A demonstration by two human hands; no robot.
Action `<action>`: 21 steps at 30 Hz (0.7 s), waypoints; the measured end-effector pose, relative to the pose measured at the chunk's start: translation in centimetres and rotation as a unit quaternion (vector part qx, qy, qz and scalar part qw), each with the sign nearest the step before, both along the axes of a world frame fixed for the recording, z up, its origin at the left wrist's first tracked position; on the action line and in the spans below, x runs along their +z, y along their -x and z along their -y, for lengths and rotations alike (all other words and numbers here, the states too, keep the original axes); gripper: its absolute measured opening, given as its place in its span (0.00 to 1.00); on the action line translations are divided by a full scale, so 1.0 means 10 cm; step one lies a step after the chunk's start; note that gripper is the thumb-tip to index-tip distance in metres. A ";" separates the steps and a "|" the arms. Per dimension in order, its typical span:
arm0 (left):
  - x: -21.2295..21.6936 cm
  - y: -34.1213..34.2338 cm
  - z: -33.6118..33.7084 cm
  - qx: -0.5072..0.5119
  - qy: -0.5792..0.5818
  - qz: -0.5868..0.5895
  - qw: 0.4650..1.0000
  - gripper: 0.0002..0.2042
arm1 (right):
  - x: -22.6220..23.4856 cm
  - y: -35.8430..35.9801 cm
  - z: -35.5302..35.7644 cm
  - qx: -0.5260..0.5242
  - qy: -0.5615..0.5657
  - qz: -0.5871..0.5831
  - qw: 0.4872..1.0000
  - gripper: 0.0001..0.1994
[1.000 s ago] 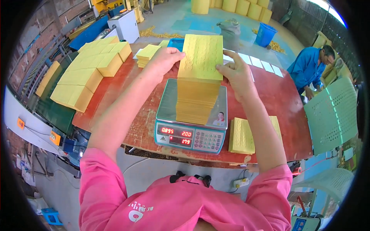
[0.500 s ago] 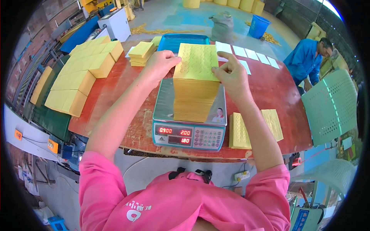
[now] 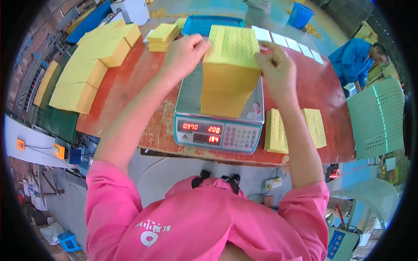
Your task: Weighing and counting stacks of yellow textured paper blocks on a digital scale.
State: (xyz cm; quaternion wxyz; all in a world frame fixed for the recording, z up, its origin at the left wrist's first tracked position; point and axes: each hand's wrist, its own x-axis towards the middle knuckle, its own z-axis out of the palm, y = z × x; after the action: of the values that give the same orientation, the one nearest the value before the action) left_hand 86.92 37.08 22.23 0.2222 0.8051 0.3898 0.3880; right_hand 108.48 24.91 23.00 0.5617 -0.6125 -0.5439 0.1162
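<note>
A tall stack of yellow paper sheets [image 3: 230, 82], its top sheet marked with rows of small curved cuts, stands on the metal plate of a blue-grey digital scale [image 3: 186, 98]. My left hand [image 3: 185, 56] holds the stack's upper left edge between curled fingers and thumb. On the opposite side my right hand [image 3: 278, 71] pinches the upper right edge, its fingers bent. Parts of the fingertips are hidden behind the stack. Red digits glow on the scale's front panel.
Two smaller yellow stacks [image 3: 276, 132] lie right of the scale on the red table [image 3: 156, 115]. Large yellow blocks [image 3: 85, 71] fill the left side. Behind are a blue tray [image 3: 213, 21] and white sheets [image 3: 278, 39]. A person in blue [image 3: 350, 61] bends beyond a green chair [image 3: 378, 119].
The view has tipped, so table and scale sit higher in the picture. Both hands stay at the stack's upper edges. The stack's sides look more even, and the scale's digits have changed.
</note>
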 end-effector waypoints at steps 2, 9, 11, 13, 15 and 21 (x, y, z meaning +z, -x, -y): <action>0.05 0.13 0.21 0.030 0.041 0.007 0.999 0.17 | -0.03 -0.10 0.07 -0.027 -0.052 -0.006 0.998 0.16; -0.66 1.18 0.73 0.110 0.241 0.225 0.938 0.09 | -0.41 -0.14 0.86 -0.006 -0.012 -0.152 0.988 0.13; -0.87 1.31 0.84 0.123 0.266 0.224 0.929 0.09 | -0.60 -0.13 0.92 -0.006 0.021 -0.176 0.984 0.12; -0.96 1.38 0.93 0.134 0.287 0.225 0.922 0.08 | -0.72 -0.10 0.96 0.006 0.033 -0.214 0.976 0.12; -0.98 1.42 0.98 0.136 0.298 0.243 0.913 0.08 | -0.75 -0.06 0.97 0.010 0.037 -0.223 0.974 0.12; -1.01 1.43 1.02 0.125 0.296 0.248 0.914 0.09 | -0.76 0.07 0.96 0.038 0.031 -0.237 0.970 0.13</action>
State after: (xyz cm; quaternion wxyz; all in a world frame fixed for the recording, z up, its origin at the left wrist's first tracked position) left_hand 72.63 26.85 12.12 0.4895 0.5253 0.5164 0.4666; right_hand 107.80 15.32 15.43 0.6507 -0.5637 -0.4138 0.2961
